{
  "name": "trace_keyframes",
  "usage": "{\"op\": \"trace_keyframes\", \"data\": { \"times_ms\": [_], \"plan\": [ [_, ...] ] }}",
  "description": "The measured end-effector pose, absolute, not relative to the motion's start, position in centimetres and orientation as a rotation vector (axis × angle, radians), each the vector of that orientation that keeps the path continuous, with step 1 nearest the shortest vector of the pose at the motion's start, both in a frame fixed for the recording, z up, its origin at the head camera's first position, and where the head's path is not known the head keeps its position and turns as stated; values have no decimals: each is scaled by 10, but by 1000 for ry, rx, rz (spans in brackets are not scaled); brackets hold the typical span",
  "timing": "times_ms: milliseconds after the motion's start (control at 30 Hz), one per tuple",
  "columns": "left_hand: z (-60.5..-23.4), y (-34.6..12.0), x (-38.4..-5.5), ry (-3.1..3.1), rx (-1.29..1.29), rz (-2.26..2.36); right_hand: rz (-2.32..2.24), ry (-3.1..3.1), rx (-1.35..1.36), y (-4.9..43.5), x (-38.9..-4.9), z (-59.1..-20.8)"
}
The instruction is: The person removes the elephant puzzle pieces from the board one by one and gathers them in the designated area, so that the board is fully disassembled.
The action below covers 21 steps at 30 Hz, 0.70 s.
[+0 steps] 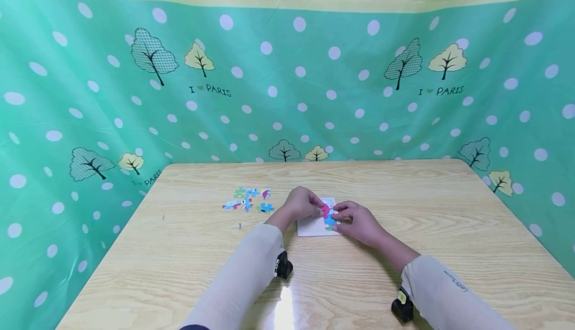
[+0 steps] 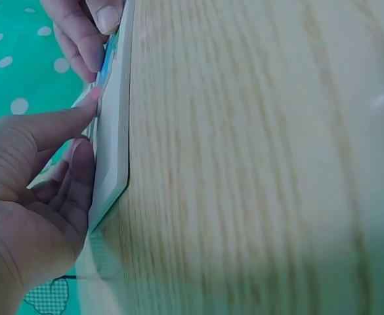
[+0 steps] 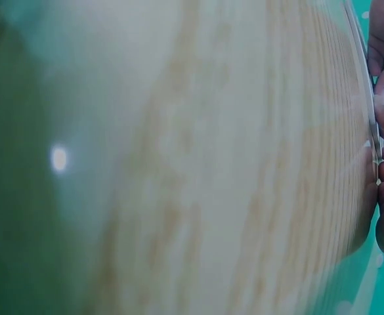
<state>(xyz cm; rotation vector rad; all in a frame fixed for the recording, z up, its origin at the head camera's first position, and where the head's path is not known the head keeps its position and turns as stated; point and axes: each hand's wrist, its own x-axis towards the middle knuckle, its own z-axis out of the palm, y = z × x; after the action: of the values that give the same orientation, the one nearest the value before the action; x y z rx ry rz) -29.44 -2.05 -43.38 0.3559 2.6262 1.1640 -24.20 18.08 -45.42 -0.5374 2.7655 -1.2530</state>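
A white jigsaw puzzle board [image 1: 310,226] lies on the table, with joined pink, blue and green puzzle pieces [image 1: 330,220] along its right part. My left hand [image 1: 304,204] reaches over the board from the left and pinches a pink puzzle piece [image 1: 325,211] with thumb and fingertip. In the left wrist view, the other fingers of the left hand [image 2: 41,177] curl beside the board's edge. From the right, my right hand [image 1: 361,223] grips at the blue piece [image 2: 106,62], its thumb low and its fingers higher. These fingertips partly cover the pieces.
Several loose puzzle pieces [image 1: 247,203] lie to the left of the board. A tiny grey object [image 1: 240,226] sits nearer, below them. A green dotted curtain [image 1: 287,95] hangs behind the wooden table [image 1: 440,210].
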Motion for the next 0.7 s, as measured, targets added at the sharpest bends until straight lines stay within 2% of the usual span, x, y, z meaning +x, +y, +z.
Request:
{"op": "trace_keyframes", "data": {
  "times_ms": [700],
  "plan": [
    [-439, -26, -290, 2569, 317, 1417, -1281, 2740, -560, 181, -240, -452]
  ]
}}
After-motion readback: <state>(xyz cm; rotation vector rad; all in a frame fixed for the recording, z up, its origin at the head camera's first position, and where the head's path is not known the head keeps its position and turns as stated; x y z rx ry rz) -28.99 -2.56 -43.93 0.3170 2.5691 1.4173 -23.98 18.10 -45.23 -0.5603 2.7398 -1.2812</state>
